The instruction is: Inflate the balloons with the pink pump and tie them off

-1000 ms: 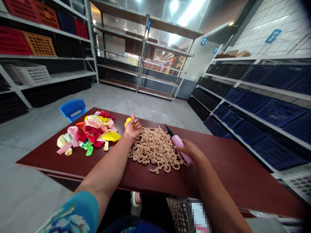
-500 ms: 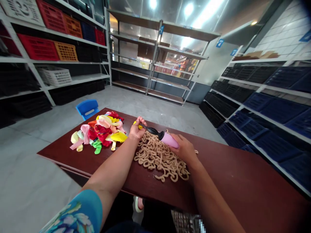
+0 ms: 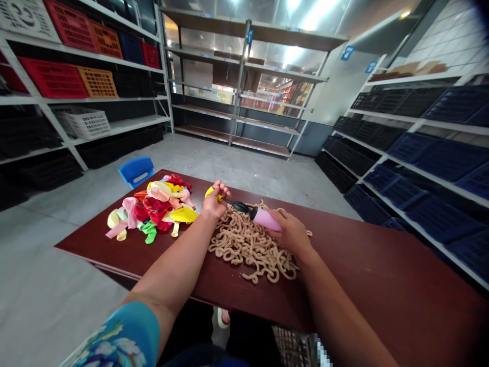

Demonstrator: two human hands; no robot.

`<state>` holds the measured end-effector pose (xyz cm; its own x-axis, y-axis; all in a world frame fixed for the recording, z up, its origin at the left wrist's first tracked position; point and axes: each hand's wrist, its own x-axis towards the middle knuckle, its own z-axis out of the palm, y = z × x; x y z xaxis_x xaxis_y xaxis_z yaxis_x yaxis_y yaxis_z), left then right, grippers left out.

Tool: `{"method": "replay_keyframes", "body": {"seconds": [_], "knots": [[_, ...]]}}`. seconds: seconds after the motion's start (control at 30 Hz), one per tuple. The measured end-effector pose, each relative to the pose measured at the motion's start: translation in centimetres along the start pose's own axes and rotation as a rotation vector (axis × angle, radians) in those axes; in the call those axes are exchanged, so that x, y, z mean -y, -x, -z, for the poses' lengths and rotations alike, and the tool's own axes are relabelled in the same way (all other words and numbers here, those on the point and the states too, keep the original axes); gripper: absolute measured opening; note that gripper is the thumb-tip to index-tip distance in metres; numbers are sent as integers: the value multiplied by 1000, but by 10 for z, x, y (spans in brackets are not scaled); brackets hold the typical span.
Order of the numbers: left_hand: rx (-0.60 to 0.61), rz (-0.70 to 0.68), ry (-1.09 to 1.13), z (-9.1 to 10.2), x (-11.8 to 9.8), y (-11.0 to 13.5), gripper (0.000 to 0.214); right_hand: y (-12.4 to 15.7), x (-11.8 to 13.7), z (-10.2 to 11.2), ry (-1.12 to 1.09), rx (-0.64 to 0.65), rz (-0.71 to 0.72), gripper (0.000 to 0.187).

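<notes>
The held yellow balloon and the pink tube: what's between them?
The head view shows a black nozzle, running from the pink tube in the right hand toward the yellow balloon in the left hand.

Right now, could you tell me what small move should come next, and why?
Probably push the black tapered nozzle of the lilac cylindrical hand pump snugly into the small yellow rubber balloon: the left hand holds the balloon, the right hand the pump, and the nozzle's seating is unclear.
</notes>
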<state>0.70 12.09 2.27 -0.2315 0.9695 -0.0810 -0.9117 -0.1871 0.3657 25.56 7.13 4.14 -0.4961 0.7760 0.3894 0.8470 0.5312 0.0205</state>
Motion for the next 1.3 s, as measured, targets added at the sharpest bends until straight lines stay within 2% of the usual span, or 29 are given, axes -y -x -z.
{"method": "replay_keyframes", "body": {"seconds": [0.27, 0.4, 0.6, 0.77, 0.83, 0.93, 1.1, 1.23, 1.3], "knots": [[-41, -177, -226, -6, 17, 6, 22, 0, 3, -6, 2, -10, -12, 50], [-60, -221, -218, -8, 25, 10, 28, -1, 6, -8, 17, -4, -19, 52], [-100, -143, -163, -12, 35, 16, 26, -2, 17, -9, 46, -24, -24, 53], [-66, 117, -24, -11, 26, 18, 36, -2, 19, -11, 44, -43, -26, 52], [-44, 173, 29, -9, 19, 18, 43, -2, 17, -12, 44, -49, -26, 52], [-35, 179, 42, -7, 15, 16, 39, -2, 17, -12, 48, -62, -19, 52], [71, 165, -33, -13, 19, 19, 21, -3, 21, -10, 51, -39, -12, 57], [61, 62, -59, -24, 17, 25, 21, -3, 23, -7, 96, -54, -69, 64], [79, 1, -61, -29, 14, 28, 22, -4, 23, -5, 132, -43, -128, 60]]}}
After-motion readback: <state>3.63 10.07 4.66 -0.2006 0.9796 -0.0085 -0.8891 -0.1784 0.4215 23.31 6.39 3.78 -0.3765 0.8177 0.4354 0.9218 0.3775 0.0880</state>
